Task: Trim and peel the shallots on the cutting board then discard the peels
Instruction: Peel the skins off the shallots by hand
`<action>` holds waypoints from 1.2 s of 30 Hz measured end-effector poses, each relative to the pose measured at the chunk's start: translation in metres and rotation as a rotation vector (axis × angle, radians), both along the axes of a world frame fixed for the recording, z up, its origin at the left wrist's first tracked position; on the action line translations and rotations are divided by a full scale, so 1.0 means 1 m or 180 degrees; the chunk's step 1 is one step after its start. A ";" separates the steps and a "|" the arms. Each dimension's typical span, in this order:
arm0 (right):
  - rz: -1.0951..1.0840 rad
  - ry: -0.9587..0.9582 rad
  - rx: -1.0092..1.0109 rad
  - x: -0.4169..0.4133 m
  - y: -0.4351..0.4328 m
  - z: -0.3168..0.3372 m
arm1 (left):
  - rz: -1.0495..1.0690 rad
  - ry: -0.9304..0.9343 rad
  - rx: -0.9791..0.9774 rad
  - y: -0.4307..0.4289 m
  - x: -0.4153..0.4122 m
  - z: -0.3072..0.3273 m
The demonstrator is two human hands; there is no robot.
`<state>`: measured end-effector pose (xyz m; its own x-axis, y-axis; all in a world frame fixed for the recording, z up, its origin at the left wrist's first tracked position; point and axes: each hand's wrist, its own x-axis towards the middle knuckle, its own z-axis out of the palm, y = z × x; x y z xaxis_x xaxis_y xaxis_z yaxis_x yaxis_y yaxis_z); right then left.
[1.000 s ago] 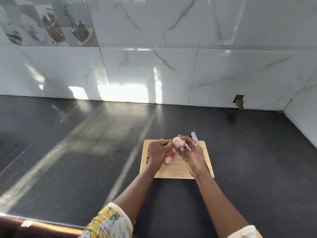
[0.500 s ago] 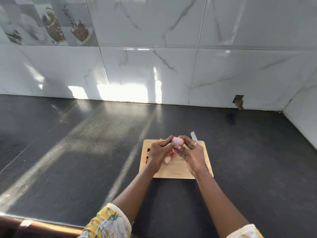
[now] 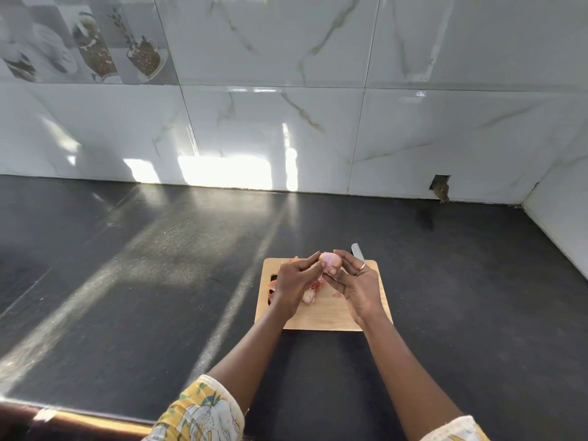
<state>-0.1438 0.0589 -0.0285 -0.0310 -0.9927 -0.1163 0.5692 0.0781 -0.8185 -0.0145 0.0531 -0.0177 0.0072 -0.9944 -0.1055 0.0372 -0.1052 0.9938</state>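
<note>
Both your hands met above the far half of the cutting board (image 3: 321,316). Your right hand (image 3: 359,284) had its grip closed on one shallot (image 3: 331,261), thumb on the near side and fingers curled over the far side. Your left hand (image 3: 294,281) pinched the same bulb from its left with its fingertips. The shallot was rounded, pale pink and smooth, and was held clear of the wood.

Board: one, light wood, rectangular with rounded corners, with a dark cut-out at its left edge. On it, under your hands, lay one pale bulb (image 3: 308,296) and a loose cluster of thin pink-orange peels (image 3: 273,286). They were too overlapped to count.

Knife (image 3: 358,251): one, with only the grey blade tip showing past your right fingers at the board's far edge. I could not tell whether it lay there or was held in your hand. A ring (image 3: 362,266) sat on one right finger.

The table (image 3: 127,281) was dark, matte and faintly speckled, with streaks of sunlight across it. There was bare surface to the left, right and far side of the board. The board's near edge sat well back from the table's front lip. Behind it, glossy white marble-pattern wall tiles (image 3: 286,122) ran along the back and met a side wall at the right corner. One small ragged hole (image 3: 440,186) showed low on the right. The left sleeve (image 3: 200,412) was yellow-patterned cloth.
</note>
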 end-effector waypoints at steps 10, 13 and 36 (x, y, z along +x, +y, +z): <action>-0.0009 -0.0031 -0.0021 0.000 -0.001 -0.001 | -0.0017 -0.0155 -0.0054 0.000 -0.003 -0.001; -0.0019 0.0004 -0.0010 0.001 -0.001 -0.002 | -0.0026 -0.0333 -0.0104 0.001 -0.003 0.000; -0.0066 0.0410 -0.0151 0.004 0.001 -0.008 | 0.0064 -0.1638 -0.0480 0.004 -0.008 0.012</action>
